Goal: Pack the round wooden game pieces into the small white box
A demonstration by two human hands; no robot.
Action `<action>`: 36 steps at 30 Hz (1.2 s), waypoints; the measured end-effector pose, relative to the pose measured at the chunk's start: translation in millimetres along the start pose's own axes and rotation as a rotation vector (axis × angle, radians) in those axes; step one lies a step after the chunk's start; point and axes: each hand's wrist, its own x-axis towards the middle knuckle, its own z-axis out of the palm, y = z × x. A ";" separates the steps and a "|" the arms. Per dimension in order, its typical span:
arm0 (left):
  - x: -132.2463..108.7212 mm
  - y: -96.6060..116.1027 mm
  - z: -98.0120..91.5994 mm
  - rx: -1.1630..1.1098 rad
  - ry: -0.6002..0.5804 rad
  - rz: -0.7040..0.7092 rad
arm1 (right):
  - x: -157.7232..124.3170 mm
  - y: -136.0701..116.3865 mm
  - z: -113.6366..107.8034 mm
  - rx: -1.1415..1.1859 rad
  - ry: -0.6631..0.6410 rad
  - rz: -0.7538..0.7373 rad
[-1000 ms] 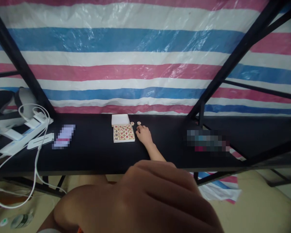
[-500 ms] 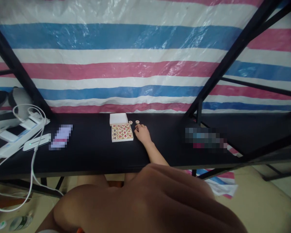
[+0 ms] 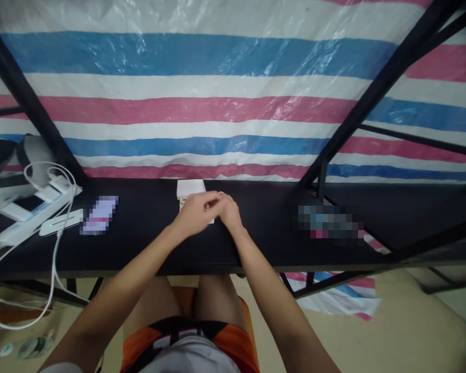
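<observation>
My left hand (image 3: pixel 200 211) is over the white box of round Chinese chess pieces (image 3: pixel 182 202), covering most of them. Its fingers curl toward the thumb and meet my right hand (image 3: pixel 230 211) at the tips. The right hand is beside the box's right edge, fingers bent and closed. Whatever lies between the fingertips is too small and hidden to name. Behind the box, touching it, lies a white rectangular lid (image 3: pixel 191 187). The loose pieces beside the box are hidden by the hands.
A pixelated phone-like item (image 3: pixel 100 215) lies on the black desk (image 3: pixel 140 254). Left of it are a white device (image 3: pixel 60 223), a power strip (image 3: pixel 34 215) and loose cables. Another pixelated item (image 3: pixel 330 223) lies right. Black frame bars rise on both sides before a striped sheet (image 3: pixel 202 111).
My left hand, blurred close to the camera before, has moved forward over the box and met the right hand. The right hand stays near the box's right side. The loose pieces are now covered.
</observation>
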 end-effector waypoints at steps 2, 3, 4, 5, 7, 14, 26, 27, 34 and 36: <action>-1.3 -54.0 -0.8 0.103 0.011 -0.083 | 0.9 -7.5 -2.9 0.056 0.038 -0.007; -4.1 -77.6 -2.1 0.124 0.005 -0.121 | 1.2 -11.3 -3.7 0.105 0.052 -0.017; -7.7 -97.6 -3.8 0.126 0.005 -0.159 | 1.2 -14.9 -3.8 0.157 0.056 -0.034; -11.6 -113.4 -5.8 0.113 0.024 -0.197 | 0.9 -18.4 -3.5 0.204 0.048 -0.051; -18.9 -133.2 -9.1 0.096 0.076 -0.263 | -0.9 -25.0 -1.8 0.259 0.002 -0.095; -31.0 -134.1 -3.0 0.061 0.047 -0.240 | -11.1 -44.0 0.9 0.179 -0.137 -0.253; -28.5 -130.1 1.5 -0.212 0.020 -0.294 | -12.4 -47.3 -2.3 0.214 -0.125 -0.316; -27.5 -132.7 1.4 -0.264 0.011 -0.303 | -12.6 -47.6 -2.7 0.211 -0.131 -0.308; -25.3 -161.4 -12.5 -0.078 0.151 -0.377 | -4.5 -30.1 -4.1 0.114 0.014 -0.120; -26.7 -167.9 -15.9 0.054 0.149 -0.420 | -0.7 -18.4 -3.2 0.068 0.060 -0.007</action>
